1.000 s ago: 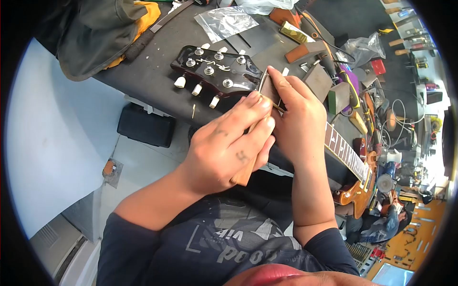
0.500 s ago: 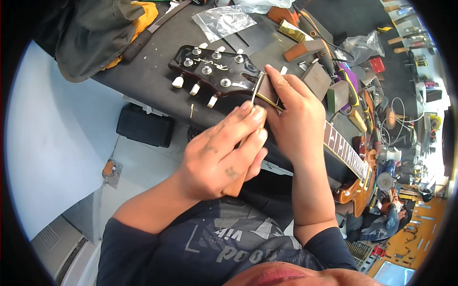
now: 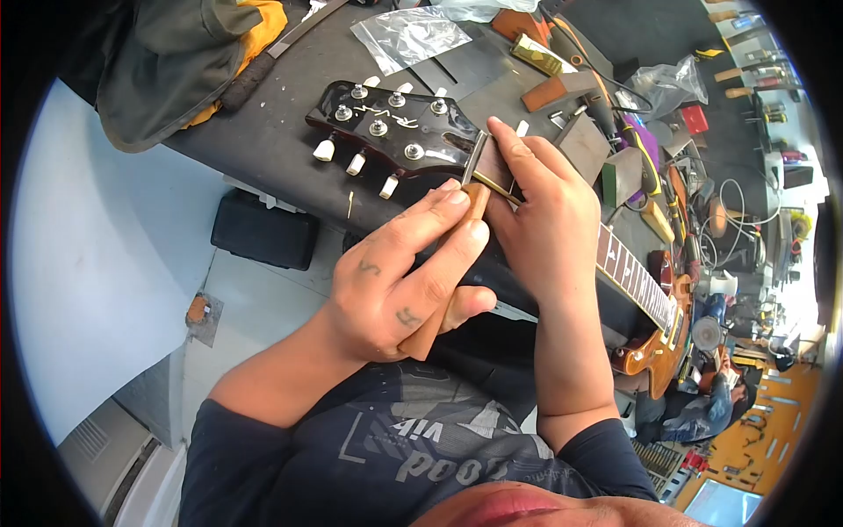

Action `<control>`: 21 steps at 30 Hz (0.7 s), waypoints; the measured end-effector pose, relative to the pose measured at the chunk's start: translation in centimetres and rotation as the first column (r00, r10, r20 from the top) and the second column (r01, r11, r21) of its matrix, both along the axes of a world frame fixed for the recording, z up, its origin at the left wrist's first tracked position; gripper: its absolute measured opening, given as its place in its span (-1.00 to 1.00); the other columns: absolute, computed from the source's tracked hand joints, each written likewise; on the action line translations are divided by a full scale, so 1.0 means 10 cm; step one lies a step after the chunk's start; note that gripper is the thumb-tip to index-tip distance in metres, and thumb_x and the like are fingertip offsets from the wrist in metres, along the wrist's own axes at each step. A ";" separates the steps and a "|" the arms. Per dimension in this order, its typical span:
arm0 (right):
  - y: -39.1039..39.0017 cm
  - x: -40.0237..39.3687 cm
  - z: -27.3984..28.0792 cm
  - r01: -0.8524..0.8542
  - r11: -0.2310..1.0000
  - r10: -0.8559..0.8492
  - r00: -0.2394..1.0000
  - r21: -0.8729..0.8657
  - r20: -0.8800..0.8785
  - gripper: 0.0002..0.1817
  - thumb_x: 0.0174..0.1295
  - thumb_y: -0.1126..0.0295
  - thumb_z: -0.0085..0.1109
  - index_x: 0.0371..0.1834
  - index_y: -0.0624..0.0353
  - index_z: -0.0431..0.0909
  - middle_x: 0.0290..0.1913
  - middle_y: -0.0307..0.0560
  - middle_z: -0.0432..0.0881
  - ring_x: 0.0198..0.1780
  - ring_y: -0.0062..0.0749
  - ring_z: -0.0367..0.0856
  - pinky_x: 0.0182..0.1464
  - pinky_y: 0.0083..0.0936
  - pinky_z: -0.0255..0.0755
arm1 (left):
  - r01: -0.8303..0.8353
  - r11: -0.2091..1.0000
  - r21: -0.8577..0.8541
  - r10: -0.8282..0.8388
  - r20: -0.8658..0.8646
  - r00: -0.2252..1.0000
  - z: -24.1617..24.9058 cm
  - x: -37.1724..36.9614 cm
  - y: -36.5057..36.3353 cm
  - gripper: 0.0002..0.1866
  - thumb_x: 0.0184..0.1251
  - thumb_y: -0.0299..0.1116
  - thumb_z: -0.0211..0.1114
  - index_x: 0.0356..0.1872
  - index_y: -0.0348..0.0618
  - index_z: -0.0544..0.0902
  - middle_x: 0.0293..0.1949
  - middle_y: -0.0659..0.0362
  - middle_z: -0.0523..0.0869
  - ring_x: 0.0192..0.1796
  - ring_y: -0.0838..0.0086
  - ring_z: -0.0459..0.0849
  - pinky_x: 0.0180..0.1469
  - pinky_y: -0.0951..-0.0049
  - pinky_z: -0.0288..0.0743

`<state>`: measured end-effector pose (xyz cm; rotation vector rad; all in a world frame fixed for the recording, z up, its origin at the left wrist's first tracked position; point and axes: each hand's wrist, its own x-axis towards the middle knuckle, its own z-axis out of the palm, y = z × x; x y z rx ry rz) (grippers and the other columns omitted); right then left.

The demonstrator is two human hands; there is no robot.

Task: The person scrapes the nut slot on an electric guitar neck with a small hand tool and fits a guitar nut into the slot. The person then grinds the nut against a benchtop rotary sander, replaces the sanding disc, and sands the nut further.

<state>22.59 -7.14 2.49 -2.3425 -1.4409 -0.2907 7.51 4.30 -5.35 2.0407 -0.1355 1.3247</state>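
Note:
A glossy black guitar headstock [image 3: 378, 123] with silver posts and white tuner buttons lies over the bench edge. My right hand [image 3: 553, 211] wraps the guitar neck just below the nut, thumb on the near side and fingers across the fretboard [image 3: 493, 165]. In my left hand [image 3: 399, 272] is a wooden-handled tool [image 3: 477, 202], held slanting up toward the nut. Its thin metal end [image 3: 470, 167] meets or nearly meets the nut; the exact contact cannot be made out. The left thumb sticks out beside the handle. Part of the neck is hidden behind my right hand.
The dark bench [image 3: 290, 132] carries a clear plastic bag [image 3: 408, 39], a brown block [image 3: 558, 90] and several tools. A dark bag [image 3: 167, 70] hangs at the upper left. A black case [image 3: 266, 230] sits below the bench. Another person [image 3: 702, 408] sits at the right.
My left hand has drawn slightly down and left, its thumb now standing out from the handle and more of the wood showing. The headstock has shifted slightly left. My right hand stays in place.

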 end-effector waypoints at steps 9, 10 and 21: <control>0.01 -0.01 0.01 0.005 1.000 -0.004 1.000 -0.007 0.004 -0.34 0.14 0.42 0.61 0.38 0.21 0.73 -0.03 -0.05 0.78 -0.03 0.00 0.83 0.01 -0.14 0.70 | -0.124 0.990 0.067 0.119 0.068 0.991 0.29 -0.04 0.32 -0.48 0.72 -0.02 0.36 0.27 -0.36 0.77 0.23 -0.21 0.79 0.22 -0.07 0.84 0.25 0.08 0.80; 0.01 0.00 0.00 0.007 1.000 -0.006 1.000 -0.006 0.010 -0.36 0.16 0.40 0.61 0.37 0.21 0.73 -0.03 -0.05 0.78 -0.04 0.00 0.82 0.01 -0.14 0.70 | -0.174 0.979 0.104 0.163 0.103 0.981 0.35 -0.02 0.46 -0.49 0.79 -0.05 0.27 0.29 -0.39 0.74 0.26 -0.21 0.79 0.26 -0.05 0.82 0.29 0.09 0.76; 0.04 0.06 0.00 -0.031 0.998 0.032 0.999 0.048 -0.015 -0.33 0.06 0.37 0.68 0.32 0.15 0.73 -0.16 -0.07 0.72 -0.19 -0.05 0.75 -0.13 -0.21 0.61 | -0.348 0.937 0.024 0.343 0.114 0.932 0.20 0.51 1.08 -0.68 0.59 -0.47 0.50 0.27 -0.31 0.78 0.21 -0.12 0.82 0.22 0.12 0.83 0.26 0.27 0.71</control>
